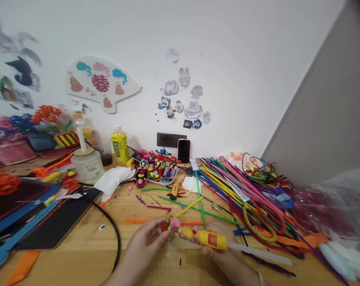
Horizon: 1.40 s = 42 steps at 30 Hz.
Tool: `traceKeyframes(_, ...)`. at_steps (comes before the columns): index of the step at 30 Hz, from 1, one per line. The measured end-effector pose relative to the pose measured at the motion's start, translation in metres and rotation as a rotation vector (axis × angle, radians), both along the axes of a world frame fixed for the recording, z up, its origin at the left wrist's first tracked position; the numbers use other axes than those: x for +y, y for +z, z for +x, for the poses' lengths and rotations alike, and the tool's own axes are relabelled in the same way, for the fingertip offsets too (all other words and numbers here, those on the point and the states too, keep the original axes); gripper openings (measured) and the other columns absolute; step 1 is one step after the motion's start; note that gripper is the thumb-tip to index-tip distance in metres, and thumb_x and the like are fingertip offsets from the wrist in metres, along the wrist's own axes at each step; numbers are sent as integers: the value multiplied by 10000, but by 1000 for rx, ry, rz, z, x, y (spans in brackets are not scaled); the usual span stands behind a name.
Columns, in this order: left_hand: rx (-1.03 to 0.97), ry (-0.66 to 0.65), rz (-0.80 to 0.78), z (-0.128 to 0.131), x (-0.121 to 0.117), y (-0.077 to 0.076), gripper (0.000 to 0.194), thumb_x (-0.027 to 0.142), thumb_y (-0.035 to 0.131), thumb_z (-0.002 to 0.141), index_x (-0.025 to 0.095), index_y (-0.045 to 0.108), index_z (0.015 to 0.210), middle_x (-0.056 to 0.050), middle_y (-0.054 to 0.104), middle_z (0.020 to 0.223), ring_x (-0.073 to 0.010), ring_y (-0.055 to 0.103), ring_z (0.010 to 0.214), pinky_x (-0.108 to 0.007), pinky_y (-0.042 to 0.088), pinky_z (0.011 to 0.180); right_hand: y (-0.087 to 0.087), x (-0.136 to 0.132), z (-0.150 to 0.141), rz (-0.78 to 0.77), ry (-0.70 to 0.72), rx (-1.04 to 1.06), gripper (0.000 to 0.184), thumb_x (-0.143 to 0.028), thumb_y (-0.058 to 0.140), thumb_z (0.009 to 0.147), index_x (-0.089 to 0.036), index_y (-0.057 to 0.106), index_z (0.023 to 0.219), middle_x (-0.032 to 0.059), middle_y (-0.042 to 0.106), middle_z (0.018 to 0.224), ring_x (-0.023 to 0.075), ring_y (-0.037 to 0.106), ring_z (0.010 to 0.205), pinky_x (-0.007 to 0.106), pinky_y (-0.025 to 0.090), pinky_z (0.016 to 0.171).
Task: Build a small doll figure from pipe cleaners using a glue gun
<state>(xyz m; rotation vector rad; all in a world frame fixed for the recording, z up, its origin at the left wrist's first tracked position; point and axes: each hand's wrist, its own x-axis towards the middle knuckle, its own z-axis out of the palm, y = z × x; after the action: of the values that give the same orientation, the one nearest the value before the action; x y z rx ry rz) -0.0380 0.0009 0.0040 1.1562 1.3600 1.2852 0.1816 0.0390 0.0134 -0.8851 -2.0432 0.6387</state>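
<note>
Low in the middle of the head view, my left hand (pixel 149 242) pinches a small pipe-cleaner piece (pixel 174 224) in red and pink. A yellow pipe cleaner (pixel 188 209) slants up to the right behind it. My right hand (pixel 220 248) is wrapped round a yellow hot glue gun (pixel 217 240), with a translucent glue stick (pixel 262 254) sticking out of its back end. The gun's front end points left and is close to the pink part; I cannot tell whether they touch. My right fingers are partly hidden behind the gun.
Bundled pipe cleaners (pixel 218 178) and scissors (pixel 259 222) lie to the right. Several finished dolls (pixel 157 169) stand on a tray at the back, near a phone (pixel 184 151). On the left are a pump bottle (pixel 87 165), a yellow drink bottle (pixel 119 146) and a black cable (pixel 116 234).
</note>
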Motion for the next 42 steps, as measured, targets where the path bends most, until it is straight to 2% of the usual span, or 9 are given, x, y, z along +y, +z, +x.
traceKeyframes(7, -8, -4, -3, 2, -1, 7, 318, 304, 660, 610, 171, 643, 898, -37, 688, 766, -220, 657, 739, -335, 533, 705, 1, -1, -1, 56, -18, -51, 641, -750, 327, 756, -198, 649, 709, 21, 540, 584, 175, 450, 527, 275, 317, 499)
traceKeyframes(12, -18, 1, -15, 4, -1, 12, 303, 316, 670, 592, 178, 650, 861, -20, 679, 723, -207, 651, 692, -316, 532, 661, 3, -2, -2, 44, -37, -44, 609, -729, 338, 772, -195, 603, 650, 25, 551, 600, 182, 482, 559, 279, 346, 509)
traceKeyframes(19, -20, 3, -17, 4, -1, 10, 316, 322, 670, 588, 178, 648, 868, -26, 678, 721, -215, 650, 697, -328, 531, 663, 0, 0, -1, 85, -62, -53, 595, -724, 354, 768, -192, 535, 575, 7, 503, 562, 165, 460, 525, 270, 340, 485)
traceKeyframes(21, -24, 16, -16, 4, 0, 10, 312, 318, 678, 573, 178, 653, 850, -36, 684, 754, -222, 652, 721, -330, 532, 672, 0, 1, -1, 101, -63, -60, 599, -725, 351, 768, -192, 545, 578, 9, 510, 560, 165, 457, 523, 272, 335, 482)
traceKeyframes(25, -25, 21, -17, 5, -1, 12, 317, 317, 680, 569, 173, 654, 850, -13, 667, 677, -202, 643, 657, -312, 531, 629, 2, 0, -1, 99, -44, -84, 637, -735, 296, 779, -195, 613, 664, 24, 553, 594, 177, 469, 537, 279, 321, 484)
traceKeyframes(28, -22, 16, -19, 5, -2, 12, 315, 319, 676, 583, 173, 652, 861, -6, 659, 661, -196, 636, 642, -303, 528, 608, 2, 0, 0, 94, -55, -91, 660, -754, 292, 761, -192, 609, 627, 26, 546, 582, 173, 452, 521, 280, 313, 474)
traceKeyframes(34, 1, -9, -15, 3, -1, 8, 300, 334, 669, 606, 185, 649, 866, -11, 669, 700, -204, 648, 689, -307, 531, 646, 3, -1, 1, 69, -14, -62, 623, -734, 328, 770, -200, 642, 710, 24, 576, 613, 176, 489, 550, 277, 358, 506)
traceKeyframes(40, 10, 32, 6, 4, -1, 12, 289, 304, 684, 586, 179, 660, 846, 24, 640, 601, -185, 638, 621, -278, 524, 602, 8, -3, -1, 94, -43, -90, 630, -740, 324, 764, -198, 619, 637, 29, 594, 582, 186, 517, 537, 282, 363, 497)
traceKeyframes(42, 21, 20, 16, 4, 0, 12, 289, 314, 673, 611, 183, 660, 869, 2, 683, 675, -197, 655, 668, -280, 527, 618, 10, -3, -1, 100, -32, -112, 593, -715, 354, 775, -204, 623, 642, 21, 589, 571, 177, 502, 521, 277, 344, 483)
